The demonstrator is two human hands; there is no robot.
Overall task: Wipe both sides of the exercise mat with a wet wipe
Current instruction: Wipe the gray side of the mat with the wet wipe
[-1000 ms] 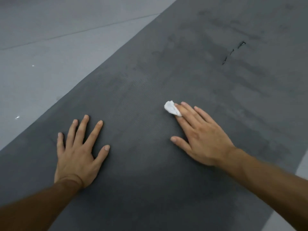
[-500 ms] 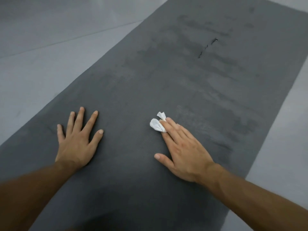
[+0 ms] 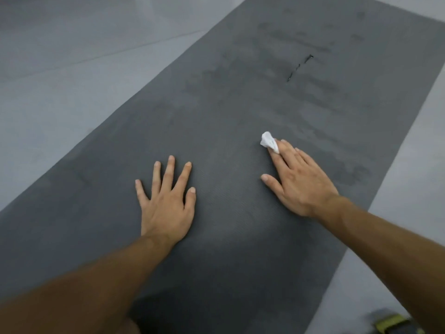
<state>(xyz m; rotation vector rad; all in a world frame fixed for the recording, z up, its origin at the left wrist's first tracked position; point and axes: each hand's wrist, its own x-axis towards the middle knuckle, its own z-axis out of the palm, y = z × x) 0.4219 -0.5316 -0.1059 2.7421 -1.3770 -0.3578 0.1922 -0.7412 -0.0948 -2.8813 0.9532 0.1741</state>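
Smooth grey floor (image 3: 72,97), faint seam line (image 3: 120,51) — dim light, yellow-green object (image 3: 395,324) bottom right

Dim, even light; soft shadows; forearms blurred; wide-angle bend at edges; no glare.

head view, person at work | left hand (image 3: 166,203): bare, long slim fingers, nails trimmed short and pale, creases visible at the knuckles | right hand (image 3: 301,186): bare, same slim build, short nails, faint tendon ridges across its back | forearms: bare as far as the frame edge, smooth, blurred close to the lens
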